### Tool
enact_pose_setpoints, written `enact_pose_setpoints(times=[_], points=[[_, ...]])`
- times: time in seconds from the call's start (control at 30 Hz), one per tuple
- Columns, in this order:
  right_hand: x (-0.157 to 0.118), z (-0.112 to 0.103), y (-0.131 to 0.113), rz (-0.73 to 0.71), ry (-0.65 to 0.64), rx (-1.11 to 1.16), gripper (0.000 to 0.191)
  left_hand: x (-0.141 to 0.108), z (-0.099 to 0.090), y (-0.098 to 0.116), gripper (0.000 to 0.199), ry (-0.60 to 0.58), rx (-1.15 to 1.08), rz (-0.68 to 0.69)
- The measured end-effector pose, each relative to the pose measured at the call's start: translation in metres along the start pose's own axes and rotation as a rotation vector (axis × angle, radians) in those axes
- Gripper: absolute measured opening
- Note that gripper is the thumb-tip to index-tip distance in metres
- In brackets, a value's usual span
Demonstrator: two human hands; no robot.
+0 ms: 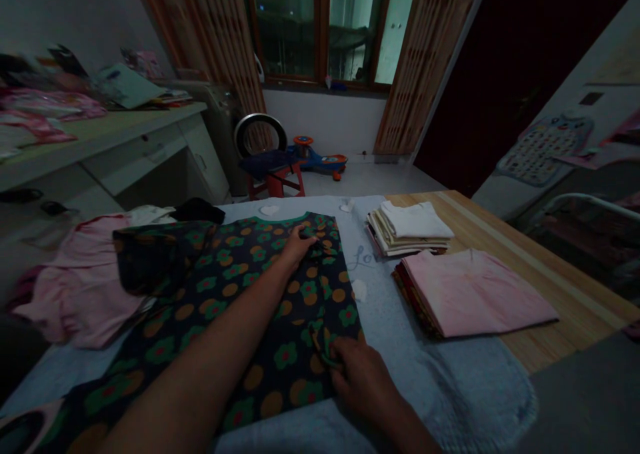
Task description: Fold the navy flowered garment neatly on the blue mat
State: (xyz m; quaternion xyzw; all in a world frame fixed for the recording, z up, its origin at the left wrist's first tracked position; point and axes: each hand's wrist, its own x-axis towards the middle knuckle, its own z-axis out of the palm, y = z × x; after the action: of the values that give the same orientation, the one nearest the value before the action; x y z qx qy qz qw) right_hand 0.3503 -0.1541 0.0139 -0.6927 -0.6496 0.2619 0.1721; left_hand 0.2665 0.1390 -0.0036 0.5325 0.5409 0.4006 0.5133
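Observation:
A dark patterned top (215,301) with green flowers and orange dots lies spread on the blue cloth of the table, its green-edged neckline at the far side. My left hand (299,244) reaches across it, fingers closed on a fold of the fabric near the far right corner. Lower down, my right hand (363,377) grips the cuff end of a sleeve that lies over the right part of the top. The other sleeve (165,254) sticks out to the left, over a heap of pink clothes (90,287).
Right of the top stand a stack of folded white clothes (413,221) and a pile topped by a folded pink garment (485,294). The blue cloth (480,394) covers part of the wooden table (540,294). Beyond are a red stool (277,184) and a ride-on toy (320,161).

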Motion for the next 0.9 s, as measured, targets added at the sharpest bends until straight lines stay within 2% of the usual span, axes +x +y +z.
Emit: enact_pose_setpoints(times=[0.1,0.27,0.43,0.57,0.67,0.73,0.83,0.9], points=[[0.002,0.001,0.0,-0.003,0.015,0.004,0.014,-0.002,0.007,0.001,0.06,-0.027,0.099,0.032],[0.004,-0.005,0.0,-0.005,0.076,0.094,0.019,-0.006,0.011,0.006,0.046,-0.099,0.174,0.092],[0.003,-0.008,-0.003,-0.045,0.132,0.229,0.017,-0.005,0.002,0.024,0.047,-0.09,0.207,0.204],[0.001,0.005,-0.008,-0.088,0.167,0.113,0.016,-0.003,-0.01,0.03,0.05,-0.058,0.287,0.273],[-0.002,0.018,-0.013,-0.109,0.117,-0.062,0.016,-0.007,-0.02,0.023,0.052,-0.008,0.411,0.281],[-0.005,0.022,-0.015,-0.131,0.076,-0.133,0.018,-0.015,-0.026,0.015,0.056,0.037,0.483,0.237],[-0.01,0.013,-0.016,-0.186,0.007,-0.093,0.027,-0.037,-0.035,0.007,0.057,0.086,0.716,0.227],[-0.012,0.002,-0.013,-0.203,-0.053,0.003,0.024,-0.057,-0.041,0.005,0.045,0.021,0.864,0.311]])
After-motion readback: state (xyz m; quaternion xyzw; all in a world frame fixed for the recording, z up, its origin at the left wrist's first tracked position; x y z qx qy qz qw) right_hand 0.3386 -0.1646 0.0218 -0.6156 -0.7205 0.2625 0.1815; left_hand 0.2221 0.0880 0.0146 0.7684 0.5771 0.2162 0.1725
